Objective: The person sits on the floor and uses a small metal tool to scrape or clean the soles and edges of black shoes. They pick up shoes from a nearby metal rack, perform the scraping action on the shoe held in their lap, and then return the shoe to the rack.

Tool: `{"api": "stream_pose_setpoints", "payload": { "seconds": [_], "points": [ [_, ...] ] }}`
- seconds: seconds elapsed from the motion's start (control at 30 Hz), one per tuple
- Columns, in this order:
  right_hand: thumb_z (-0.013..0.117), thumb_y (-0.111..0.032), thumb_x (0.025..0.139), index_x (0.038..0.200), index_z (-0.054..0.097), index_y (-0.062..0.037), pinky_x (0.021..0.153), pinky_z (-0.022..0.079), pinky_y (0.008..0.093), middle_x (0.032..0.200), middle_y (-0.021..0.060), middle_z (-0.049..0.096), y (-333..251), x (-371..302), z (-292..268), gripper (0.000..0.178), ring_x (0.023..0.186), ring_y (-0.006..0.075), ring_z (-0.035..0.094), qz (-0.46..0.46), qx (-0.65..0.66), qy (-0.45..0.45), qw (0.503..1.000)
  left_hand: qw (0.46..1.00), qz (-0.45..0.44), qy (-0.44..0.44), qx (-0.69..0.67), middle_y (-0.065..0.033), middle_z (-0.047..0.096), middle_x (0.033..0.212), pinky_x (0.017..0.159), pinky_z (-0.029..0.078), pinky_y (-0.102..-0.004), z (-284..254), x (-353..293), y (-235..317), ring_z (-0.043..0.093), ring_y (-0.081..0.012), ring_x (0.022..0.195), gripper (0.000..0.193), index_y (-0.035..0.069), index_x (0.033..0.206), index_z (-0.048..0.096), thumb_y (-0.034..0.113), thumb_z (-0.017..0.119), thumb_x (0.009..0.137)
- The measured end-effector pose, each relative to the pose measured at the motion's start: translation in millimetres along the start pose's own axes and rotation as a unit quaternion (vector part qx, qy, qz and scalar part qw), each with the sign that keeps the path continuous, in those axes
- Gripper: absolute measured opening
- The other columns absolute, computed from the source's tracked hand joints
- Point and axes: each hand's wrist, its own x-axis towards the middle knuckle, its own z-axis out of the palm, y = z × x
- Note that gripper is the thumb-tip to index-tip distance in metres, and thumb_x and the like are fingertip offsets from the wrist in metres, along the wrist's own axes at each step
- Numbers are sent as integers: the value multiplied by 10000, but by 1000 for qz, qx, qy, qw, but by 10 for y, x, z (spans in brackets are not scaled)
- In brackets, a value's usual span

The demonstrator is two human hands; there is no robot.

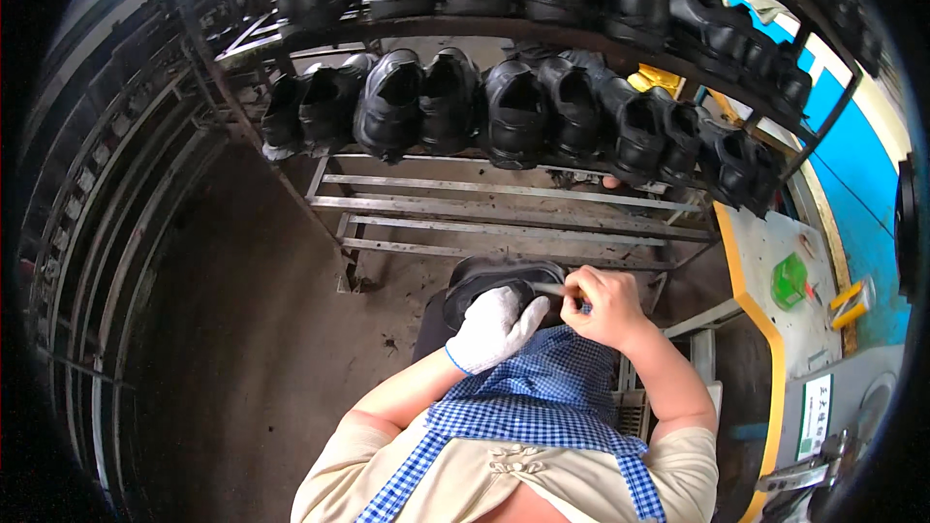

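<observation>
A black shoe [481, 280] lies across my lap, in front of the blue checked apron [523, 407]. My left hand [496, 331], in a white knitted glove, is closed on the near side of the shoe and hides part of it. Bare and closed, my right hand [606, 306] grips a thin, pale, flat tool [549, 289] whose far end reaches the shoe beside the gloved thumb. A bit of dark handle shows between the right fingers. The exact kind of tool is too small to tell.
Ahead stands a metal rack [504, 205] with rows of black shoes [516, 111] on its upper shelves. More racking [107, 261] runs along the left. At my right is a yellow-edged worktable [765, 310] bearing a green container [790, 281] and a yellow-handled tool [850, 305].
</observation>
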Motion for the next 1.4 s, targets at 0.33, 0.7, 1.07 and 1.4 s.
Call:
{"api": "stream_pose_setpoints", "payload": {
  "seconds": [0.33, 0.7, 1.07, 1.4],
  "points": [
    [716, -54, 694, 980, 632, -69, 514, 487, 331, 669, 16, 585, -78, -9, 83, 299, 576, 192, 622, -97, -150, 23, 984, 999, 5, -30, -19, -165, 661, 797, 628, 493, -394, -106, 77, 58, 636, -333, 696, 165, 39, 1030, 654, 148, 618, 911],
    [624, -123, 959, 1024, 612, 3, 613, 468, 263, 757, 53, 644, 84, -40, 160, 142, 677, 89, 593, 182, 324, -49, 927, 926, -168, 41, -335, -51, 704, 1017, 805, 532, -283, 225, 37, -63, 648, -129, 891, 257, 17, 1139, 655, 117, 685, 905],
    [614, -144, 969, 1023, 633, -55, 529, 418, 257, 681, 7, 588, 31, -357, 312, 106, 549, 91, 508, 198, 360, -55, 910, 987, -23, 105, -123, -103, 717, 881, 716, 535, -293, 336, -39, -160, 688, -183, 763, 171, -6, 1006, 686, -9, 697, 835],
    [631, -120, 954, 1029, 660, -29, 461, 338, 191, 689, -54, 527, 126, -175, 576, 121, 523, 26, 432, 263, 552, 117, 782, 929, -177, 37, -322, -76, 692, 1057, 839, 521, -273, 133, 55, -74, 640, -137, 932, 270, -7, 1201, 613, 84, 627, 947]
  ]
}}
